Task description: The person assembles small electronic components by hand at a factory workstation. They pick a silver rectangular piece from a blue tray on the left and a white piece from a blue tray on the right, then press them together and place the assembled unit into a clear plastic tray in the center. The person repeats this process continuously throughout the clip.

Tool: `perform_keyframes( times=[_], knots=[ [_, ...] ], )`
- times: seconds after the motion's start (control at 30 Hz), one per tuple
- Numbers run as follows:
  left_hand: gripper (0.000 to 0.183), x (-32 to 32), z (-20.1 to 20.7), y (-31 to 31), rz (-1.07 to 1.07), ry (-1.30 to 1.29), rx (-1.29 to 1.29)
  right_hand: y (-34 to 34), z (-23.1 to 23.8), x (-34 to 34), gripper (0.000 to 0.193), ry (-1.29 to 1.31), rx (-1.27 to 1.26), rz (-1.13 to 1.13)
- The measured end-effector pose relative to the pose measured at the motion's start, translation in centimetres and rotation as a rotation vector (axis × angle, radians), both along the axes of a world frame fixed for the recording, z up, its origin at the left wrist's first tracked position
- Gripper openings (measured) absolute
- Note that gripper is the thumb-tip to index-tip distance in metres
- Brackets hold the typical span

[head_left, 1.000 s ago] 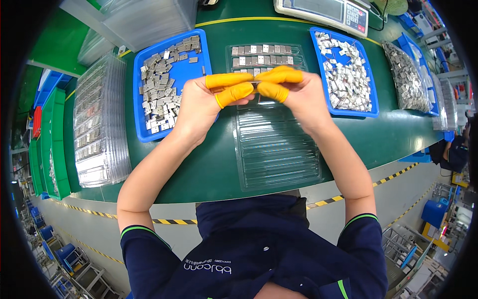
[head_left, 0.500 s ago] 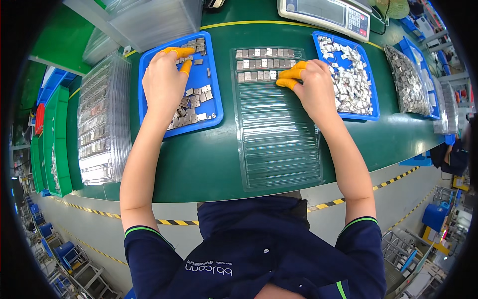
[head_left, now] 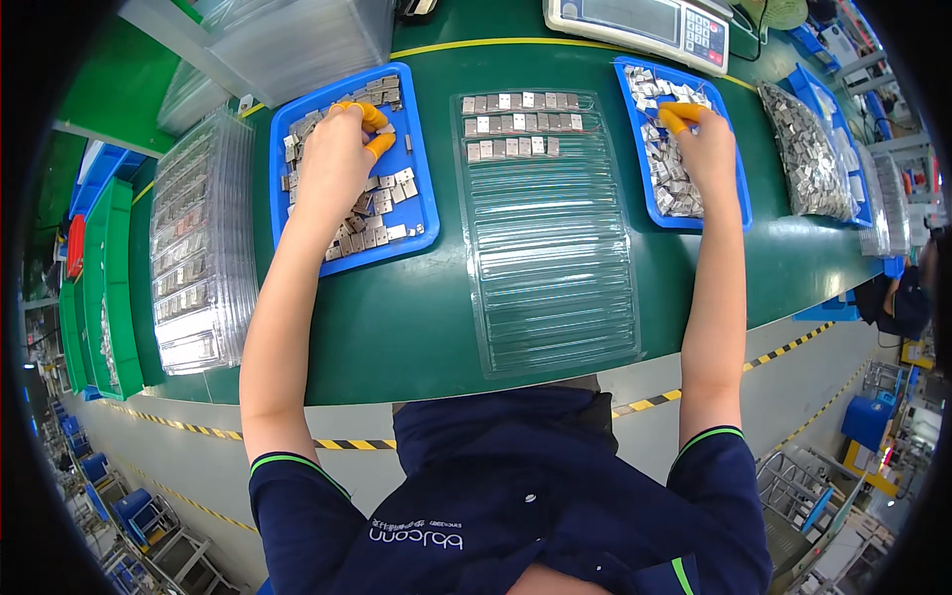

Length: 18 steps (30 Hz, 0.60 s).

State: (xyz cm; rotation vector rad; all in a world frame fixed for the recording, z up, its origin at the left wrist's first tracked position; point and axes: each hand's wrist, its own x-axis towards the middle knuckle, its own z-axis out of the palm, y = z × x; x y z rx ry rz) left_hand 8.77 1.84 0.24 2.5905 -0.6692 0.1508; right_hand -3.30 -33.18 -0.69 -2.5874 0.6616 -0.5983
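My left hand [head_left: 337, 159], with yellow finger cots, reaches into the left blue tray [head_left: 428, 213]. Its thumb and fingertips close around a small silver metal piece [head_left: 388, 128]. Similar silver pieces [head_left: 375, 208] lie loose around them. Over the right blue tray [head_left: 654, 204], my right hand [head_left: 706, 147] has its yellow-covered thumb and fingers drawn together; whatever lies between them is hidden. Small white-and-silver parts [head_left: 674, 188] fill that tray. Between the trays lies a clear slotted plastic tray [head_left: 555, 297]; its far two rows hold silver pieces and its third row [head_left: 511, 148] is partly filled.
A stack of filled clear trays [head_left: 203, 248] stands at the left, beside green bins [head_left: 107, 268]. Behind are clear plastic boxes [head_left: 297, 50] and a white scale [head_left: 645, 25]. At the right are a bag of metal parts [head_left: 808, 149] and another blue tray [head_left: 858, 178].
My right hand has moved right from the clear tray's third row to the right blue tray. My left fingers have closed in around a piece, and the third row shows one more piece at its right end.
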Motion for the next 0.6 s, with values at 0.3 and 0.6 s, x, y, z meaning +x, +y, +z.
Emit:
perform_keyframes(
  times=[0.3, 0.6],
  knots=[
    [0.024, -1.0, 1.3, -0.9, -0.061, 0.117, -0.318, -0.2, -0.2, 0.1, 0.016, 0.103, -0.116, -0.015],
    [0.023, -2.3, 1.9, -1.6, -0.05, 0.482, -0.62, -0.7, -0.9, 0.1, 0.026, 0.036, -0.033, -0.039]
  ],
)
